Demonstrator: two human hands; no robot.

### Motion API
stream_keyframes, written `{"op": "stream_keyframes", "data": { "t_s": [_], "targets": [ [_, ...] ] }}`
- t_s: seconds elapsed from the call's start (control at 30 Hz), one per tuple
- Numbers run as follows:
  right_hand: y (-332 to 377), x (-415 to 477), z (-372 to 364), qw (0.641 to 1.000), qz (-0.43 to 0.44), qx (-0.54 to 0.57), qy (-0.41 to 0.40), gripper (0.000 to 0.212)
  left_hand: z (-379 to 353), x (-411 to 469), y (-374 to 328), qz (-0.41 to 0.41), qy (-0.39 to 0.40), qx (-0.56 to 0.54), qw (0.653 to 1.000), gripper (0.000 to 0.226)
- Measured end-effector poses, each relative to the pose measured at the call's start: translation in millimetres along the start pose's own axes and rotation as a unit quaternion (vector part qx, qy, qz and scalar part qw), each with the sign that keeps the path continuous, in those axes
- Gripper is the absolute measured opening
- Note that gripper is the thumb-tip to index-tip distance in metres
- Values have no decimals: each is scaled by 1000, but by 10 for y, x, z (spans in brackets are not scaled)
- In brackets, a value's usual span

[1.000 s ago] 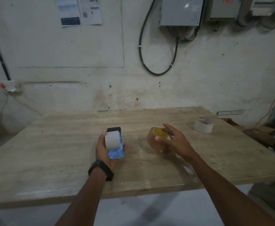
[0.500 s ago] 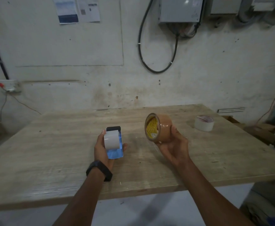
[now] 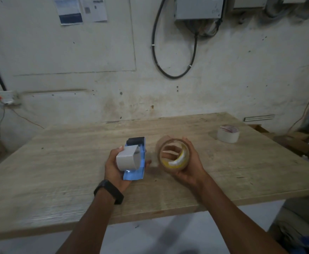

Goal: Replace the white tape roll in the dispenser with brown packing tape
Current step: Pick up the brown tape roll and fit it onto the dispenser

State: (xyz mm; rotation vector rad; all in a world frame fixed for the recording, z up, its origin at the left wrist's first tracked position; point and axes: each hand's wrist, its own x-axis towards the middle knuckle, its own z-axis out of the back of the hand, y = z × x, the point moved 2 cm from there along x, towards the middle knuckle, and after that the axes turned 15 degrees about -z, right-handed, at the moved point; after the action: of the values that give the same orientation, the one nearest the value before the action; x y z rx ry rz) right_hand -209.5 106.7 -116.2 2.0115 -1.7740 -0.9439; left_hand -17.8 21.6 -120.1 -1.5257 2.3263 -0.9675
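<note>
Left hand [image 3: 114, 170] grips blue dispenser [image 3: 134, 171], white roll [image 3: 127, 160] still mounted. Right hand [image 3: 188, 169] cups brown tape [image 3: 173, 156], fingertips hidden behind core; motion-blurred at frame centre.

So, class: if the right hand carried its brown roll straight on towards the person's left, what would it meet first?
Probably the blue dispenser with its white roll, held in the left hand. The right hand and brown tape roll sit just beside it, though depth is uncertain.
</note>
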Motion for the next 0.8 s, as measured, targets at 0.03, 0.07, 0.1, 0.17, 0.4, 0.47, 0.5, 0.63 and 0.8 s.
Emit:
{"op": "stream_keyframes", "data": {
  "t_s": [0.03, 0.07, 0.1, 0.17, 0.4, 0.47, 0.5, 0.63, 0.8],
  "targets": [
    [-5, 21, -10, 999, -9, -23, -27, 63, -10, -7, 6, 7, 10, 5, 1000, 90],
    [-5, 52, 1, 998, -19, -40, -50, 65, -22, -15, 6, 12, 17, 9, 1000, 87],
    [-5, 62, 0, 997, -27, -48, -61, 68, -35, -30, 1, 12, 20, 5, 1000, 74],
    [19, 57, -30, 995, -53, -65, -61, 70, -42, -46, -17, 7, 22, 0, 1000, 47],
    [42, 70, -116, 978, -155, -139, -15, 63, -88, -121, -65, -2, 90, 7, 996, 64],
    [32, 70, -126, 977, -165, -136, -9, 63, -191, -186, -70, -17, 96, 17, 995, 48],
    [29, 84, -118, 978, -166, -129, -13, 66, -191, -193, -73, -23, 85, 14, 996, 40],
    [37, 161, -56, 977, -141, -150, -62, 88, -159, -163, -86, -2, 74, -8, 997, 52],
    [-13, 93, -100, 985, -34, -168, -10, 68, -139, -142, -70, -2, 79, 8, 997, 66]
  ]
}}
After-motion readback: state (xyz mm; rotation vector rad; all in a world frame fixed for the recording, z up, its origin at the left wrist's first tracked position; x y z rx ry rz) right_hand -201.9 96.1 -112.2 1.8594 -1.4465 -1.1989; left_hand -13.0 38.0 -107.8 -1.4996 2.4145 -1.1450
